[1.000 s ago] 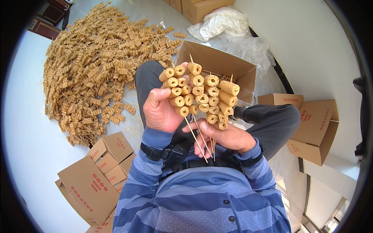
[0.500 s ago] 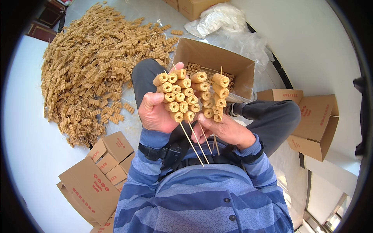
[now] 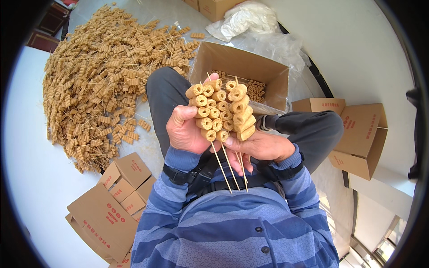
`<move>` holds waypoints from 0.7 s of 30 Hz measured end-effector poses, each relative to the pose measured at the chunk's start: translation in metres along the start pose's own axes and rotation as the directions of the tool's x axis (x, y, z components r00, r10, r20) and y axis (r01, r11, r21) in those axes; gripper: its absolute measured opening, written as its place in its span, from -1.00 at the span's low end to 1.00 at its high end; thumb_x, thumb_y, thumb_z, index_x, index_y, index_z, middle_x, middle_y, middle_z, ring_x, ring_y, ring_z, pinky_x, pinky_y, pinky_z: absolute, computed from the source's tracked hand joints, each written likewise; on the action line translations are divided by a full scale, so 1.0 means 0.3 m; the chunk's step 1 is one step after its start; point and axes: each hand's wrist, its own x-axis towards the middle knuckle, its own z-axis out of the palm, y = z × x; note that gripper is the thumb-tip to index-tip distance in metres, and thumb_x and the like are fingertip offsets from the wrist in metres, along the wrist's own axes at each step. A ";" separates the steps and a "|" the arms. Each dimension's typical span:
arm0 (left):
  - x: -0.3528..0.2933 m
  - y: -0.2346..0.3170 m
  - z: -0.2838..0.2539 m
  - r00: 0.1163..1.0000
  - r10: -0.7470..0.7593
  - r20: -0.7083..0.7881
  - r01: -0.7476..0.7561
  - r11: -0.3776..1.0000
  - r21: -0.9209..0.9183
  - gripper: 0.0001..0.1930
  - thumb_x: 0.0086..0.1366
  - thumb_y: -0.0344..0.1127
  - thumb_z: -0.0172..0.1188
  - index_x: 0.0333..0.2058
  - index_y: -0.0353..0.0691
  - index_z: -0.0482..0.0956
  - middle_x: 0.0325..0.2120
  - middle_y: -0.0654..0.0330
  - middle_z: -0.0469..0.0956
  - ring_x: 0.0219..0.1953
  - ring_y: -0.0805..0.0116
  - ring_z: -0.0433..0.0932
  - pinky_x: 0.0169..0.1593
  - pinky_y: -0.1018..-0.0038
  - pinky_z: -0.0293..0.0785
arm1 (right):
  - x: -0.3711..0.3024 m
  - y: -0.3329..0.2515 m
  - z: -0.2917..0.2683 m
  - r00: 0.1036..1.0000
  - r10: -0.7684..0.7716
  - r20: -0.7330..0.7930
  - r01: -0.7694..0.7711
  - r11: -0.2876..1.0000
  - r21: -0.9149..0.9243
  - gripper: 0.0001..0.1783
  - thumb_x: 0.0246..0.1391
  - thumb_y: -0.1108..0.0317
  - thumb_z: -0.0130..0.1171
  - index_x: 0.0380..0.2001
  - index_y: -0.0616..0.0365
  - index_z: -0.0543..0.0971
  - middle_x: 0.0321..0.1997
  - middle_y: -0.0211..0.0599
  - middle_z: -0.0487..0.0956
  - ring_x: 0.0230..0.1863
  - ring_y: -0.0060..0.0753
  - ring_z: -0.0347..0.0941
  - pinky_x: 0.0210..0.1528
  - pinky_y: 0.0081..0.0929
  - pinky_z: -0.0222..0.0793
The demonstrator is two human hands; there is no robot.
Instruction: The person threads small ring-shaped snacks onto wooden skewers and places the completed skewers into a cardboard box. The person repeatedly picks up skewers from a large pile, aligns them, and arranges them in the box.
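Note:
Several thin wooden skewers threaded with tan, hollow, tube-shaped pieces (image 3: 207, 112) are gathered in front of me, their bare stick ends pointing down toward my waist. My left hand (image 3: 184, 133) is wrapped round the left side of this bundle, thumb along the edge. From the right, my right hand (image 3: 267, 148) grips more of the skewers, the nearest one (image 3: 241, 108) standing forward and slightly tilted. Its thumb presses at the lower pieces, while its other fingers lie beneath, around the sticks. The two groups touch, and their inner pieces are partly hidden.
An open cardboard box (image 3: 243, 57) beyond my hands holds more skewers, laid in rows. A large heap of loose skewers (image 3: 100, 85) covers the floor at left. More cartons stand at lower left (image 3: 100, 219) and right (image 3: 357, 129). White plastic sheeting (image 3: 246, 20) lies behind.
The skewers in my right hand have moved left against the left bundle, closing the gap between them. Their front row has turned and overlaps the pieces behind.

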 end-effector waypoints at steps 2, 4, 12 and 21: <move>0.000 -0.005 -0.004 1.000 0.008 0.003 -0.008 1.000 -0.021 -0.15 0.08 -0.16 0.07 0.39 -0.28 0.14 0.28 -0.05 0.33 0.33 -0.02 0.30 0.41 0.03 0.15 | 0.008 0.006 -0.003 1.000 0.016 0.008 -0.015 0.999 -0.029 -0.45 0.46 -0.13 -0.27 0.00 0.15 0.42 -0.53 -0.42 0.56 -0.58 -0.65 0.47 -0.64 -0.72 0.29; -0.004 -0.012 -0.007 0.996 0.038 -0.076 -0.038 0.999 0.004 -0.15 0.08 -0.15 0.07 0.38 -0.27 0.15 0.28 -0.05 0.33 0.33 -0.02 0.30 0.41 0.02 0.15 | 0.015 0.010 -0.010 0.999 -0.011 0.030 0.012 1.000 -0.027 -0.45 0.46 -0.13 -0.25 -0.01 0.15 0.43 -0.53 -0.43 0.57 -0.60 -0.66 0.45 -0.65 -0.71 0.27; 0.014 -0.003 -0.016 0.994 -0.068 0.085 0.065 0.997 0.044 -0.10 0.09 -0.06 0.17 0.38 -0.29 0.12 0.27 -0.18 0.31 0.29 -0.13 0.35 0.31 -0.03 0.32 | 0.016 -0.012 -0.038 0.995 0.037 0.087 -0.031 0.997 -0.074 -0.40 0.42 -0.18 -0.20 0.00 0.18 0.49 -0.50 -0.45 0.59 -0.58 -0.69 0.45 -0.64 -0.72 0.25; 0.020 0.032 -0.039 0.993 0.114 0.022 -0.116 0.986 0.123 -0.09 0.06 -0.05 0.26 0.36 -0.26 0.12 0.22 -0.16 0.33 0.17 -0.09 0.46 0.11 -0.03 0.54 | -0.016 0.023 -0.024 0.920 0.012 -0.391 0.009 0.999 0.054 -0.53 0.43 -0.04 -0.08 -0.13 0.21 0.50 -0.49 -0.36 0.58 -0.60 -0.63 0.43 -0.62 -0.70 0.20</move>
